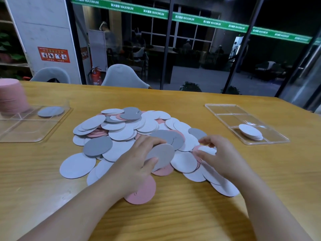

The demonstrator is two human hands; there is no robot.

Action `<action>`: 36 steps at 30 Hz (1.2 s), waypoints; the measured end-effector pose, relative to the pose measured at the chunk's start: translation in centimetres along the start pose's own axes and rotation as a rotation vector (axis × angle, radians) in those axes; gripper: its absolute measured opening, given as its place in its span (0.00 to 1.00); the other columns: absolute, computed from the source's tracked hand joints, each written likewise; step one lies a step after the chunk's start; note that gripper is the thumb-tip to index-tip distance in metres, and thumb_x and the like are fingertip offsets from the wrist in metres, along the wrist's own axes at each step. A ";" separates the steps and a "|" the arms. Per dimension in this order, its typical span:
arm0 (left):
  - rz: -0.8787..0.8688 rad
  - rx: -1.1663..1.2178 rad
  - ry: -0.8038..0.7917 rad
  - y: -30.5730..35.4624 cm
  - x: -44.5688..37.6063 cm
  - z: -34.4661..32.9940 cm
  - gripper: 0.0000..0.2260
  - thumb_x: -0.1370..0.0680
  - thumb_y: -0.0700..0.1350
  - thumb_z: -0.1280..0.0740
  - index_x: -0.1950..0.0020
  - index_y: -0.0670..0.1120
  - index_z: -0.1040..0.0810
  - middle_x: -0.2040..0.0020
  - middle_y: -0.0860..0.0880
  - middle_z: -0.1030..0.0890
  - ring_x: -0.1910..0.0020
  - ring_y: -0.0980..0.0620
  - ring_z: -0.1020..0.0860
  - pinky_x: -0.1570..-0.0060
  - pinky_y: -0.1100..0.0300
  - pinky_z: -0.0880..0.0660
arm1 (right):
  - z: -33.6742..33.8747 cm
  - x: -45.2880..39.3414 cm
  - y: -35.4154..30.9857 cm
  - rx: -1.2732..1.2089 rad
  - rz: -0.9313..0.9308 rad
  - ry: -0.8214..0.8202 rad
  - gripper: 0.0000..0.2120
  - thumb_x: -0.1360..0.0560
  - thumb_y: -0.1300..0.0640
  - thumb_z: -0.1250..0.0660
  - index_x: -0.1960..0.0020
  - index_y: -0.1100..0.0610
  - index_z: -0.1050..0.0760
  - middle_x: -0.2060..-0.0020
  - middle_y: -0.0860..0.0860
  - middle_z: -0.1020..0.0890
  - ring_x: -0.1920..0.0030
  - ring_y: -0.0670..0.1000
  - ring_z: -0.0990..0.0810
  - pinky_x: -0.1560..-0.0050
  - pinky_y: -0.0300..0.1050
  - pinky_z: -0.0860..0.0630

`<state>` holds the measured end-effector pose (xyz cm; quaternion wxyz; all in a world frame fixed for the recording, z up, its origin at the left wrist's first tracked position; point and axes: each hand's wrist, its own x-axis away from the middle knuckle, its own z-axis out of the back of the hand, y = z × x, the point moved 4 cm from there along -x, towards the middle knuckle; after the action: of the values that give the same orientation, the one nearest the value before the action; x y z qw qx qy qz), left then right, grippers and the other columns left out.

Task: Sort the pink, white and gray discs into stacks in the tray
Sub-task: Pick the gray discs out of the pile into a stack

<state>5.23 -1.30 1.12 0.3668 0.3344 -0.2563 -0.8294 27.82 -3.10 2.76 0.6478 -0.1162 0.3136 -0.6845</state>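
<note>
While a loose pile of discs (132,133) covers the middle of the wooden table (191,214), two clear trays flank it; the left tray (26,134) holds a tall pink stack (12,96) and one gray disc (50,111) in a neighbouring compartment; the right tray (231,110) holds a low white stack (251,132) in its nearest section; the left hand (137,164) pinches a gray disc (161,155) between thumb and fingers, tilted above the pile; the right hand (220,153) rests curled on a white disc (207,150), fingers slightly apart.
</note>
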 end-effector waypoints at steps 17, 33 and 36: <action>0.003 0.040 0.023 0.0 0.1 -0.3 0.16 0.26 0.48 0.42 0.43 0.67 0.34 0.44 0.66 0.32 0.39 0.63 0.32 0.46 0.74 0.36 | -0.3 0.7 3.1 0.170 -0.159 -0.108 0.28 0.33 0.39 0.30 0.36 0.47 0.29 0.41 0.47 0.30 0.40 0.48 0.38 0.44 0.42 0.38; -0.043 0.044 0.045 0.2 0.0 -0.2 0.17 0.26 0.47 0.41 0.42 0.65 0.32 0.44 0.67 0.32 0.39 0.64 0.33 0.46 0.79 0.40 | -0.4 0.6 2.9 0.055 -0.130 0.112 0.24 0.33 0.47 0.28 0.40 0.50 0.31 0.47 0.48 0.36 0.42 0.50 0.33 0.40 0.46 0.31; -0.047 0.047 0.048 0.1 0.0 -0.2 0.17 0.27 0.47 0.41 0.43 0.67 0.32 0.43 0.67 0.32 0.39 0.64 0.33 0.46 0.79 0.40 | -0.1 0.8 2.4 0.039 -0.094 0.189 0.24 0.34 0.45 0.27 0.45 0.51 0.33 0.49 0.47 0.37 0.46 0.47 0.33 0.48 0.42 0.32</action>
<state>5.45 -1.41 1.09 0.3453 0.3685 -0.2591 -0.8233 29.59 -3.75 1.14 0.5847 -0.0531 0.3538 -0.7281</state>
